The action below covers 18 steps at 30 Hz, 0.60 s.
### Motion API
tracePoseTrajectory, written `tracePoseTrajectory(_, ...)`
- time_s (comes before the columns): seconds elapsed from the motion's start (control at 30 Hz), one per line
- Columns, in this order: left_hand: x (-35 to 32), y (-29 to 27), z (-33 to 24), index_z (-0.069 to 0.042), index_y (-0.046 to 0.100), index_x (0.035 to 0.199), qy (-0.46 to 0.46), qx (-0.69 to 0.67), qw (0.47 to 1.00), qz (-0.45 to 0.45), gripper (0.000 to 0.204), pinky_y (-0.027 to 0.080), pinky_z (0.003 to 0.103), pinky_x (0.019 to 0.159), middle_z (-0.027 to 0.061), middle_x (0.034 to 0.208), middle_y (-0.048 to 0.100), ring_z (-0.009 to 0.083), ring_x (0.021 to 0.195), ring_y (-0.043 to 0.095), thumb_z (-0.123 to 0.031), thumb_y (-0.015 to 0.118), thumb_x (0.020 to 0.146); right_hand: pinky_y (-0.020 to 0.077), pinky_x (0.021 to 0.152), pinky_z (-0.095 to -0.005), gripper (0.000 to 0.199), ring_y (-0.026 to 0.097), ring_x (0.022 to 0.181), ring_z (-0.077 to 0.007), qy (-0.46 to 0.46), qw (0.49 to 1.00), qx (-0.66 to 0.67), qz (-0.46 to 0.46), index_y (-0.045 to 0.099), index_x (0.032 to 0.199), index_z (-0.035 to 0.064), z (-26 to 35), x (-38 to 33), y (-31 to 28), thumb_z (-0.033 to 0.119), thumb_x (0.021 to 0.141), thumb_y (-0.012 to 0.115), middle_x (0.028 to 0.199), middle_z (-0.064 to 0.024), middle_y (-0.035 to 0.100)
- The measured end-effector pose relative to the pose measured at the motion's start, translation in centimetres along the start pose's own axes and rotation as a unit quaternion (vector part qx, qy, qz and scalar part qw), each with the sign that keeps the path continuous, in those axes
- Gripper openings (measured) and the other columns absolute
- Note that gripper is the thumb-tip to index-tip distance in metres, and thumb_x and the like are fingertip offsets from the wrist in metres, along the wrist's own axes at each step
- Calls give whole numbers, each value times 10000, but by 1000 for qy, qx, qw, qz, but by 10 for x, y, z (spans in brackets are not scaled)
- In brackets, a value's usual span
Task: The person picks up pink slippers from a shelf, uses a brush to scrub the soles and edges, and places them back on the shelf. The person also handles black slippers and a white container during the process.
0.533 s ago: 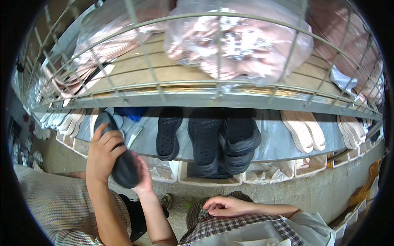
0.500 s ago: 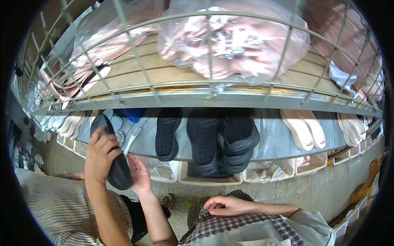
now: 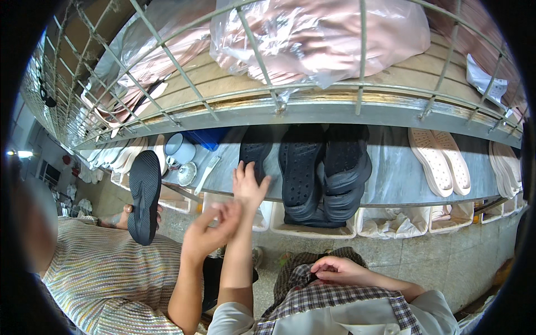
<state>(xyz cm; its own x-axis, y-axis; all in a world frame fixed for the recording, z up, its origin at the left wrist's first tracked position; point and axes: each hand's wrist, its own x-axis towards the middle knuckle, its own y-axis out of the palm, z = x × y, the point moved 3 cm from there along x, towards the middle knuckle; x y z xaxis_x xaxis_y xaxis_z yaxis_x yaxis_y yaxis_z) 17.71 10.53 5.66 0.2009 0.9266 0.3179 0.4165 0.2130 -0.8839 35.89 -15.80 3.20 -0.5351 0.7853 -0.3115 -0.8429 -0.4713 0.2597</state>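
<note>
My left hand (image 3: 249, 187) reaches over the bench edge, fingers spread, holding nothing. Its fingertips are at the near end of a single black shoe sole (image 3: 254, 146); whether they touch it I cannot tell. To the right of that lie more black shoe soles (image 3: 301, 167), some stacked (image 3: 345, 178). Low in front of me, my right hand (image 3: 340, 269) rests on the checked apron (image 3: 329, 296), its fingers loosely curled with nothing visible in them. A co-worker's hand (image 3: 127, 216) at left holds up another black sole (image 3: 144, 195); the co-worker's other hand (image 3: 215, 229), blurred, overlaps my left forearm.
A white brush (image 3: 207, 174), a small dish (image 3: 187, 173), a white cup (image 3: 180, 148) and a blue box (image 3: 209, 138) stand left on the bench. Pale soles (image 3: 441, 162) lie right. Lined bins (image 3: 391, 226) hang below. A wire-fronted shelf (image 3: 268, 109) overhangs everything.
My left hand has let go of the black sole at left and moved right toward the soles on the bench. The co-worker has drawn that sole away. My right hand stays on the apron.
</note>
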Motion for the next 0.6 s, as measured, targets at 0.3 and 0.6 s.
tracePoseTrajectory(0.3,17,11,11,-106,468,1287,-78,66,991,81,711,419,518,911,195,1320,459,385,1251,394,-310,750,668,458,804,-235,243,552,908,-80,-42,998,23,-44,557,1118,31,-6,-15,-8,164,914,575,1020,-31,600)
tracePoseTrajectory(0.6,-71,-28,-3,-91,409,1332,-91,-899,426,43,629,431,463,936,135,1300,475,348,1227,430,-473,494,840,422,581,-210,329,494,630,-44,-178,956,-203,-113,554,1233,105,55,1,-9,117,904,562,727,-16,607)
